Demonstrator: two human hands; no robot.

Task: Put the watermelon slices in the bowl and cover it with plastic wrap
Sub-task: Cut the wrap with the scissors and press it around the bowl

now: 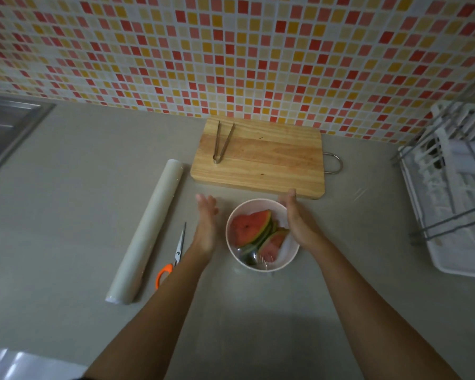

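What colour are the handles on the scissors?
Orange, on the scissors lying beside the plastic wrap roll; clearest in the head view.

- A wooden cutting board lies on the grey countertop near the tiled wall. It has a metal loop handle at its right end.
- Metal tongs lie on the left part of the board, with their arms spread toward the wall.
- Scissors with orange handles lie on the countertop.
- A white dish rack stands at the right edge.
- A steel sink shows at the far left.
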